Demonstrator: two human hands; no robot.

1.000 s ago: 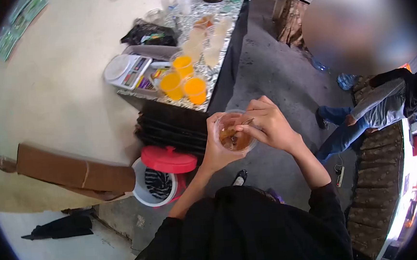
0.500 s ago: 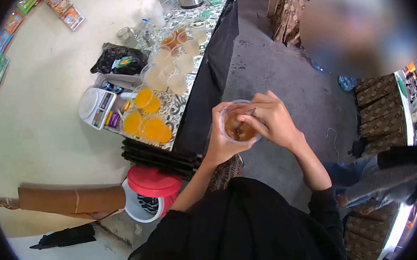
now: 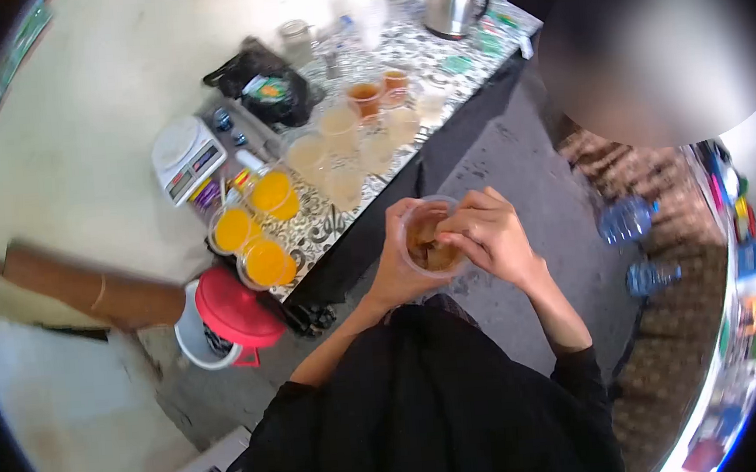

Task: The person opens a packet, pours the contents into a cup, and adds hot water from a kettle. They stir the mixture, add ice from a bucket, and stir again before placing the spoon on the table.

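Observation:
A clear plastic cup [image 3: 419,264] with a brown drink in it is in front of my chest, its mouth facing up. My left hand [image 3: 391,266] is wrapped round its side. Over the rim, my right hand [image 3: 492,235] pinches a spoon whose handle is mostly hidden by the fingers; its lower end is down in the drink. Pale lumps, perhaps ice, show inside. On the patterned table to the left stand cups of orange drink [image 3: 268,261], cups of pale drink [image 3: 340,129] and two cups of reddish-brown drink [image 3: 366,99].
A white kitchen scale [image 3: 187,157], a black plastic bag [image 3: 267,90] and a steel kettle [image 3: 454,7] are on the table. Below its near end is a bucket with a red lid [image 3: 238,307]. Large plastic bottles [image 3: 627,220] lie by the brown curtain at right.
My view has turned right, so the table appears rotated and the bottles at right have come into view. Both hands still hold the cup and spoon; the right hand has shifted slightly at the rim.

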